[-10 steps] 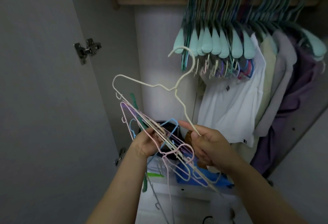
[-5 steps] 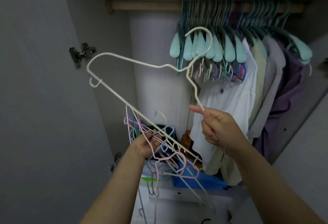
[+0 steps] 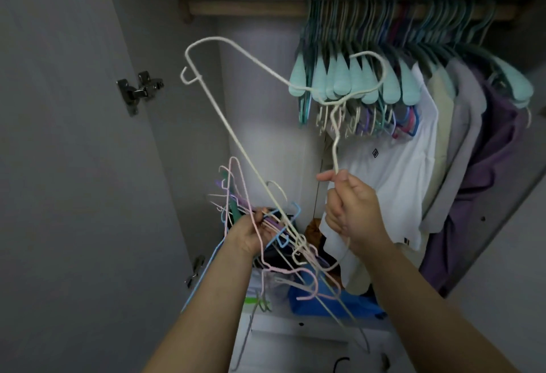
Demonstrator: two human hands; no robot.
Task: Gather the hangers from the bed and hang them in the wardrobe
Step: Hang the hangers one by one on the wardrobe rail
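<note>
My right hand (image 3: 353,210) grips a thin white wire hanger (image 3: 230,133) by one slanted arm. Its hook curls in front of the teal hangers, below the wooden rail (image 3: 248,8). One long side of the hanger runs down into the bundle. My left hand (image 3: 251,232) is closed on that bundle of thin pink, blue, purple and green hangers (image 3: 267,242), held low in front of the open wardrobe. The rail's left stretch is bare; its right part is packed with teal hangers (image 3: 348,77).
The open wardrobe door (image 3: 74,165) with a metal hinge (image 3: 139,91) stands at left. Shirts in white (image 3: 393,171), beige, grey and purple (image 3: 490,159) hang at right. Folded clothes and a blue bag (image 3: 334,304) lie on the wardrobe floor below my hands.
My right hand has lifted the white hanger up out of the bundle, its hook rising toward the teal hangers. The left hand stays low with the bundle.
</note>
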